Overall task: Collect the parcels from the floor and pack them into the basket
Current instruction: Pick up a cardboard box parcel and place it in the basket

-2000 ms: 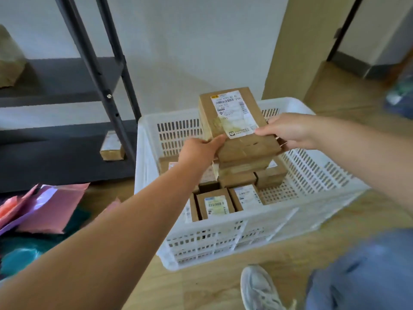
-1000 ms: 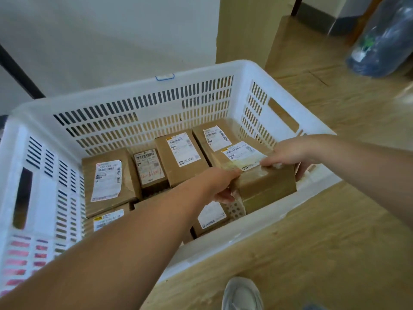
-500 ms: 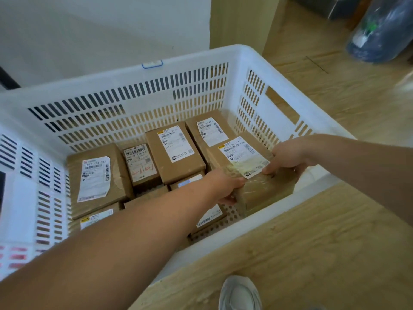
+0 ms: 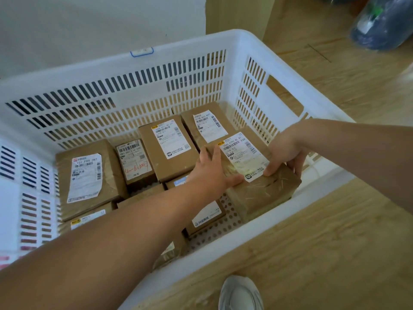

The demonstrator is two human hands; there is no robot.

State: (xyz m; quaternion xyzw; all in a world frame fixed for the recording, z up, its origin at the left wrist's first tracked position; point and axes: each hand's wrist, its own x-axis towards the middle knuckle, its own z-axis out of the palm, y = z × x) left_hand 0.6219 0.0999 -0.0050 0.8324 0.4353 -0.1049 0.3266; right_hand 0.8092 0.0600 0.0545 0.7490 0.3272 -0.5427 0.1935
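Head view, reading across. White slotted basket (image 4: pixel 178 44) stands on the wood floor (image 4: pixel 335 253). Labelled cardboard parcels lie flat inside, labels up, packed side by side. This looks deliberate, to fill the bottom in one layer. At far left is a big parcel (image 4: pixel 87 175). Just beside it is a smaller red-marked parcel (image 4: pixel 134 159), then a middle parcel (image 4: pixel 167 148) touching its neighbours. Left hand (image 4: pixel 212 173) grips the left edge of the held parcel (image 4: pixel 263 193), fingers along the side and thumb laid over the top. The held parcel is inside the basket, in the near right corner. It sits tilted, with its near end low against the front wall, above a bare patch of perforated bottom. Judgement: it is being fitted into the last gap of that row. Right hand (image 4: pixel 288 151) clamps the opposite edge, thumb on the label and fingers curled round the side next to the right wall. The two-sided hold probably keeps the box square while it goes down. A grey shoe (image 4: pixel 240 294) stands near the front wall, and a blue bag (image 4: pixel 384 21) lies well apart at the far right.
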